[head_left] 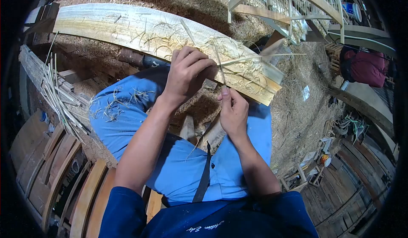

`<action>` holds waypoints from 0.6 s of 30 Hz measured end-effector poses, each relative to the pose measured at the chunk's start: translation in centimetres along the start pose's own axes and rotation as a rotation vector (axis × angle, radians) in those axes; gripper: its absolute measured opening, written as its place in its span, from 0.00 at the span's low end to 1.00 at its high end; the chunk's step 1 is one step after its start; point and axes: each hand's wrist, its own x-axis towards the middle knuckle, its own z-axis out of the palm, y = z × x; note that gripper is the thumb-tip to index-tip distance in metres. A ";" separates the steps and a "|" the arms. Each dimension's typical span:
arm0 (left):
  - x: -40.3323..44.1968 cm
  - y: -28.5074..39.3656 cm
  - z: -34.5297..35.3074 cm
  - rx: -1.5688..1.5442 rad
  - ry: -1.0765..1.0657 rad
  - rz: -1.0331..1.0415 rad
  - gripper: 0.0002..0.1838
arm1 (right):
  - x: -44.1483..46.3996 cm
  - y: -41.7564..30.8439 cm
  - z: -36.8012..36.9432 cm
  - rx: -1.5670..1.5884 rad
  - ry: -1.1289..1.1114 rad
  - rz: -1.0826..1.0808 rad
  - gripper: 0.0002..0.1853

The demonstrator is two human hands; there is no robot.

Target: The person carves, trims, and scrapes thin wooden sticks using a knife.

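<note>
A long pale board (127, 27) runs across in front of me, its right half strewn with curly shavings. My left hand (187, 74) is over the board's near edge, its fingers curled near a thin light strip (240, 61); what they hold is hidden. Just to the right, my right hand (233, 108) pinches the near end of a thin dark strip (220, 63) at the board's edge. The dark strip crosses the light one above the board.
Thin sticks (55, 95) lie bundled at the left. A barred wooden frame (280, 15) stands at the upper right, with a person in dark red (369, 69) beyond. Shavings cover the floor (297, 123). Curved wooden pieces (87, 195) are at the lower left.
</note>
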 end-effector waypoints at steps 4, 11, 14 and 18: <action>-0.1 0.0 0.2 0.007 0.009 0.005 0.17 | -0.1 -0.4 0.0 -0.020 0.008 -0.007 0.22; 0.0 0.1 0.0 0.000 0.018 -0.002 0.16 | 0.0 -0.2 -0.1 -0.014 -0.002 0.005 0.22; 0.0 0.1 0.0 0.002 0.017 -0.008 0.16 | 0.2 -0.1 -0.2 -0.006 -0.004 0.011 0.23; 0.0 0.2 -0.1 0.002 0.007 -0.017 0.17 | 0.2 -0.1 -0.3 -0.033 -0.015 0.020 0.24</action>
